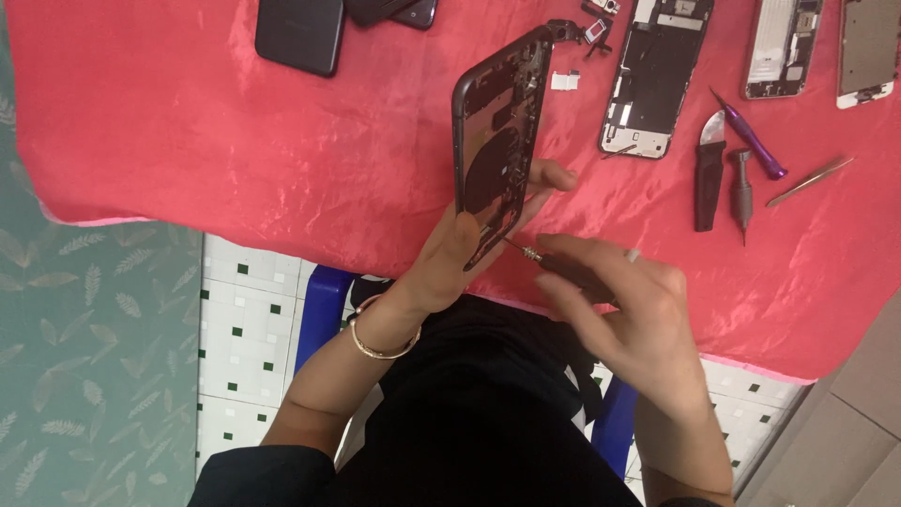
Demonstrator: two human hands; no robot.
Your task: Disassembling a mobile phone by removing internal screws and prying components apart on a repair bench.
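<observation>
While the right hand (624, 314) pinches a small screwdriver (563, 268) between fingertips and thumb, its tip meets the lower edge of the opened phone housing (497, 141). The left hand (460, 258) clamps that housing upright, thumb on the near rim, fingers wrapped behind. To do this well, I judge the driver should stay in line with the screw, pressed lightly, turned by fingertips alone, and the housing braced steady. Farther out on the red cloth (188, 141) lie another stripped phone frame (652, 75), a purple-handled tool (751, 145), a black pry tool (709, 178) and tweezers (809, 180).
</observation>
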